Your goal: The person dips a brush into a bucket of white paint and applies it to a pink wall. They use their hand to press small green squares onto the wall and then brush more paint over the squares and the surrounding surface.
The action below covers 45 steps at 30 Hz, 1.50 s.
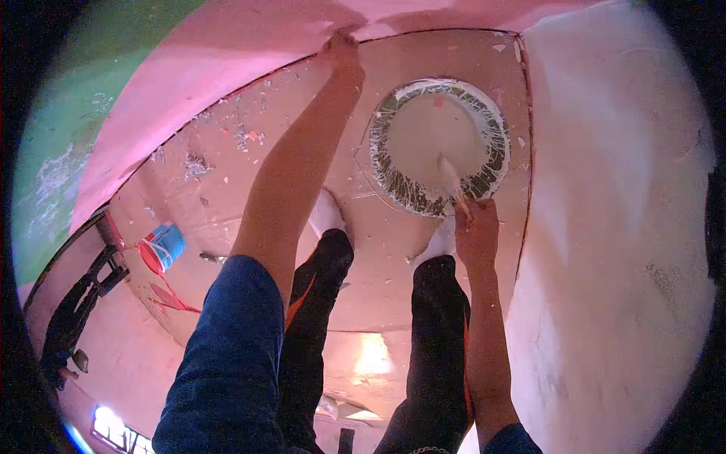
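My right hand is closed around a paintbrush, whose white-coated end points into a round bucket. Pale, creamy paint lies in the bucket, and white streaks and drips cover its inner wall. Far out in front, my left hand rests against the pink wall just above the floor edge, its fingers curled in like a fist. My two feet, in white footwear, stand on the near side of the bucket.
Paint flakes litter the floor along the wall. A blue and red pail stands to the left. On the right rises a whitish wall; a green painted area shows at far left. Dark clothing hangs lower left.
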Motion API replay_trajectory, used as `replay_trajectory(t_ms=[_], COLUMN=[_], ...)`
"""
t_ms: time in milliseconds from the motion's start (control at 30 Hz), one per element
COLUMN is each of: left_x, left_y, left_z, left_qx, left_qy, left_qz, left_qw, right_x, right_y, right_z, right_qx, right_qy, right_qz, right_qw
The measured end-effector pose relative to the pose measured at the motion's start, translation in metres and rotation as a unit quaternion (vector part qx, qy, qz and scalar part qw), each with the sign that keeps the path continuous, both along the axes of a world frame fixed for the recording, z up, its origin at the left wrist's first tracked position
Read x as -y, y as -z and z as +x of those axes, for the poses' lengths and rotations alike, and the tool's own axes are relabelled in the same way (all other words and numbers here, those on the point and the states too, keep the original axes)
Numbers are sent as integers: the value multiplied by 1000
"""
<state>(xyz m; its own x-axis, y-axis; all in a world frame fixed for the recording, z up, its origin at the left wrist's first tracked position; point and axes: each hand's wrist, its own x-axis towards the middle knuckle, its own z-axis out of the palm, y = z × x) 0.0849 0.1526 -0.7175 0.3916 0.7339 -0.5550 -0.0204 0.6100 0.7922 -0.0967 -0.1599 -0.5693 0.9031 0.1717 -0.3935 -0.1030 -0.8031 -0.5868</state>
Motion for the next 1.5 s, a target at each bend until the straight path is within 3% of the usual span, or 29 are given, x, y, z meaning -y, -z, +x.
replay_trajectory(t_ms=[100, 167, 233, 300, 333, 367, 400, 433, 500, 533, 667, 867, 933, 1033, 1067, 1100, 1133, 1167, 1300, 1333, 1433, 1467, 1500], left_x=[-11, -35, -15, -7, -10, -15, -10, -8, -3, -1, -3, -8, -4, 12, 3, -15, -24, -21, -1, 2, -5, -2, 2], left_y=[13, 64, 8, -7, -9, -3, 28, 22, 2, -5, 2, -8, -6, -35, -12, 30, 53, 49, -1, -10, -4, -16, -38], left_z=[-5, -17, -18, -14, -10, -6, 2, 0, -1, 7, 13, 13, 20, 21, 20, 17, 16, 16, 7, 7, 3, 3, 3], left_qx=[-18, -46, -23, 1, 68, 133, 159, 157, -73, 102, 73, -38, 71, -17, -17, -36, -53, -52, -61, -63, -15, -14, 4], left_qy=[-29, 159, 184, 208, 185, 151, 119, 116, 194, 67, 53, 196, 117, 64, 66, 171, 267, 268, 190, 167, 162, 163, 137], left_qz=[52, 251, 298, 349, 148, -56, 158, 164, 219, -76, -107, -13, -52, -22, -22, 178, 368, 368, 83, 10, -69, -69, -141], left_qw=[998, 954, 936, 914, 969, 978, 967, 967, 953, 990, 990, 980, 989, 998, 997, 968, 889, 889, 976, 984, 984, 984, 980], right_x=[-1, 0, 1, -2, -1, 2, 2, -1, -3, -4, -1, -3, -2, -2, -4, -4, -2, 0, -1, -2, -2, -3, -3], right_y=[-4, 1, 1, -2, 1, 8, 13, 10, 4, 4, 5, -4, -2, -2, -4, -5, -3, 1, 7, 7, 5, 4, 4], right_z=[3, 1, 0, 2, 1, -1, -1, -1, 4, 4, 2, 5, 5, 4, 5, 6, 5, 3, -1, 0, 2, 1, 1], right_qx=[36, 50, 63, 19, 19, 50, 80, 80, 66, 66, 73, -19, -40, 13, -24, -60, -60, -45, 44, 45, 55, 49, 43], right_qy=[-27, -34, -41, -12, -14, -30, -46, -49, -43, -43, -25, -2, 4, -7, 6, 19, 20, 12, 9, 9, -3, 3, 9], right_qz=[-13, -21, -28, -10, -4, -11, -17, -11, -26, -25, -27, -17, -27, 0, -14, -27, -27, -22, -8, -7, -3, -7, -12], right_qw=[999, 998, 997, 1000, 1000, 998, 996, 996, 997, 997, 997, 1000, 999, 1000, 1000, 998, 998, 999, 999, 999, 998, 999, 999])
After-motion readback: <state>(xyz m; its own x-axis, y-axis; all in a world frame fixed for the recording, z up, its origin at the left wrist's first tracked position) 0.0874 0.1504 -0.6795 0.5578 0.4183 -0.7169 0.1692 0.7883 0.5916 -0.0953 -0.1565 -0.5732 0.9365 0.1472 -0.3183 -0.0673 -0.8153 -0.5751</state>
